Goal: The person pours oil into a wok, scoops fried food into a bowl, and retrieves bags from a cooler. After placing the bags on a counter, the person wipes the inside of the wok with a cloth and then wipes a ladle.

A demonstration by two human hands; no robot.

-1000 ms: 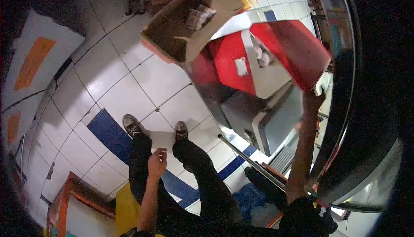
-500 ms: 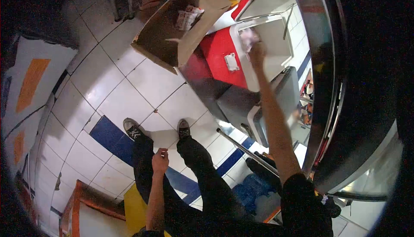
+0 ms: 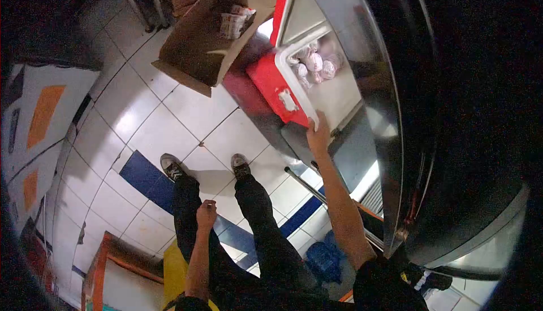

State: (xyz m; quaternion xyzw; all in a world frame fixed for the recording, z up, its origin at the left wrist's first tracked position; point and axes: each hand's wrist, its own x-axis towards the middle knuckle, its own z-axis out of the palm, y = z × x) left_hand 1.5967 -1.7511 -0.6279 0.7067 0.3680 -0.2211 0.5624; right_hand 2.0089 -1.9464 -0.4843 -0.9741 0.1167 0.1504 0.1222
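Freezer rim [image 3: 295,86] looks rigid and slick; my right hand [image 3: 318,135] grips its near corner, my left hand [image 3: 206,215] hangs empty, half-curled.

Red chest freezer [image 3: 271,82] with white rim, upright on the tiled floor. Top open, pale interior showing. White sticker on the red side. Pale wrapped packets [image 3: 314,63] heaped inside at the far end. Right hand [image 3: 318,136] on the near rim corner.

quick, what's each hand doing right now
left hand: loosely closed, empty, by the thigh
right hand: on the rim of the red chest; grip cannot be told
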